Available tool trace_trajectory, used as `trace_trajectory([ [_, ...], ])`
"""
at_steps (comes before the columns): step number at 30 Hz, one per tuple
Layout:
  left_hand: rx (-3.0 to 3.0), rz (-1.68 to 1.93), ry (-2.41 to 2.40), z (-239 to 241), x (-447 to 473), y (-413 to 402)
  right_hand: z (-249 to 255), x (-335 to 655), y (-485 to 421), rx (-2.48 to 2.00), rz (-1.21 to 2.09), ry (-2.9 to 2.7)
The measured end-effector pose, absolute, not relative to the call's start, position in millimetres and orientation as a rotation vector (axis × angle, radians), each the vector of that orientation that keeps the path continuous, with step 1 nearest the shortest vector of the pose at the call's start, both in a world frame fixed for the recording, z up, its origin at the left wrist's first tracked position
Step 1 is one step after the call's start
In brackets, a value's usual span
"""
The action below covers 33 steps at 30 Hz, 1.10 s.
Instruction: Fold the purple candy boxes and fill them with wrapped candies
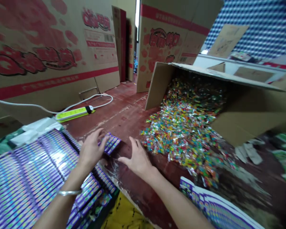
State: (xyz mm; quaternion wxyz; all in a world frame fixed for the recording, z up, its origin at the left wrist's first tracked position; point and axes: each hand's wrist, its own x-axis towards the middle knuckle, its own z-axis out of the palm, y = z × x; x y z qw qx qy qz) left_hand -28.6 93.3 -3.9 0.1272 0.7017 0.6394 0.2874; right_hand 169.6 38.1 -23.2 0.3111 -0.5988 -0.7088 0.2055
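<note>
My left hand (91, 149) rests with fingers spread on a small stack of purple boxes (112, 142) lying on the red floor. Beside it my right hand (137, 157) hovers open, fingers stretched out, holding nothing, just right of those boxes. To the left lie long rows of the same purple boxes (30, 178), packed side by side. A heap of small colourful wrapped candies (183, 127) spills from a tipped cardboard box (240, 105) just beyond my right hand. A silver bracelet sits on my left wrist.
Flat purple carton blanks (214, 206) lie at the lower right. A green power strip (72, 114) with a white cable lies on the floor at the left. Tall printed cardboard cartons (50, 51) stand behind. White scraps (249, 152) lie at the right.
</note>
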Motion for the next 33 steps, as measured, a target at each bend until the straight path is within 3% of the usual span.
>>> trace_trajectory([
  [3, 2.151, 1.057, 1.632, -8.9, 17.3, 51.0, -3.9, 242.6, -0.7, -1.68, 0.448, -1.913],
  [8, 2.3, 0.685, 0.864, -35.2, 116.2, -41.3, 3.6, 344.3, -68.2, -1.943, 0.368, -1.928],
  [14, 2.358, 0.396, 0.831, -66.5, 169.2, -76.5, -17.8, 370.5, -107.5, -2.069, 0.306, -1.983],
  [19, 2.395, 0.325, 0.932, -65.3, 169.4, -75.4, -18.0, 369.4, -121.9, -1.968, 0.249, -1.892],
  [28, 2.216, 0.571, 0.861, -33.3, 162.0, -76.1, -3.6, 341.4, -109.6, -1.688, 0.906, -1.06],
  [33, 1.587, 0.612, 0.675, -12.2, 150.0, -52.8, -4.2, 316.0, -113.5, -1.492, 1.042, -1.096],
])
